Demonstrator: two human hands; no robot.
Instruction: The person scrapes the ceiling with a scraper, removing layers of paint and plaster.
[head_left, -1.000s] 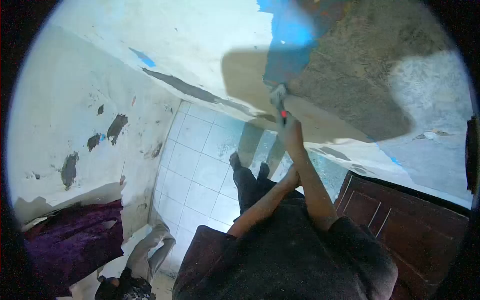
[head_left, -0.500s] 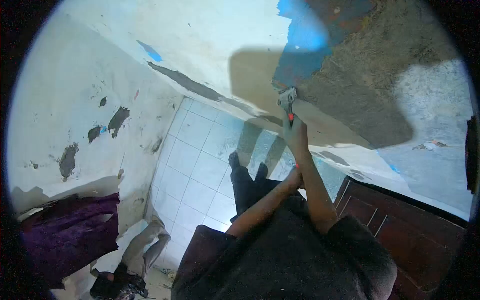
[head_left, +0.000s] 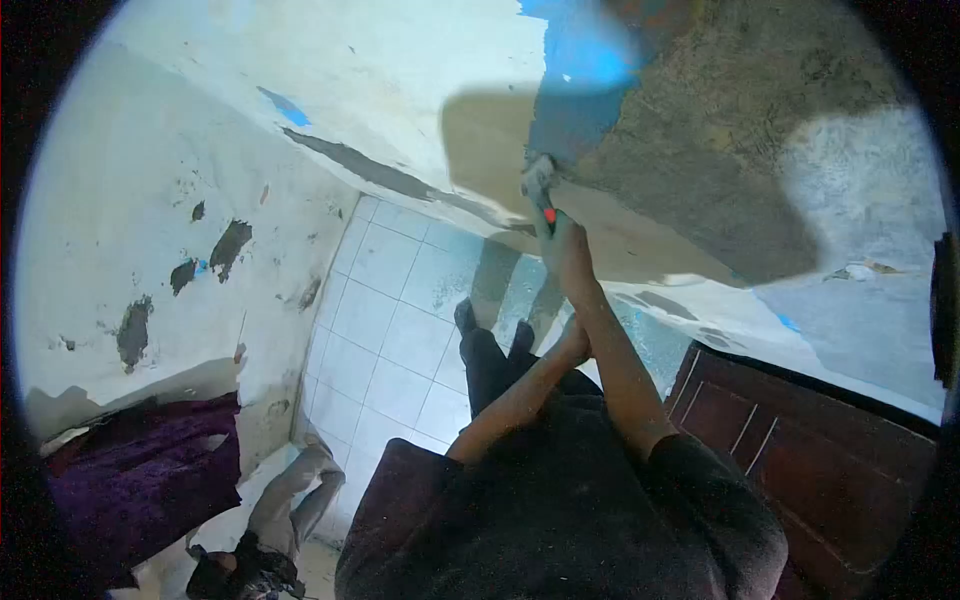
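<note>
My right hand [head_left: 567, 240] is wrapped around the handle of a scraper [head_left: 538, 178], a tool with a broad grey head and a red band below it. The head is blurred and lies against the wall, at the lower end of a blue paint patch [head_left: 575, 110] beside bare grey plaster [head_left: 690, 160]. Lower down, my left hand [head_left: 574, 343] is closed near the bottom end of the same handle, partly covered by my right forearm. The grip of its fingers is mostly hidden. White paint [head_left: 400, 60] covers the wall left of the blue patch.
White floor tiles [head_left: 385, 260] run beneath my feet. A dark brown panelled door [head_left: 740, 420] stands at lower right. Purple cloth [head_left: 150, 480] hangs at lower left, next to another person [head_left: 290, 495]. The left wall [head_left: 130, 220] has several grey chipped spots.
The scraper and both my hands have moved slightly left and up in the view, and the whole scene has shifted a little left. Red by my left hand is now hidden.
</note>
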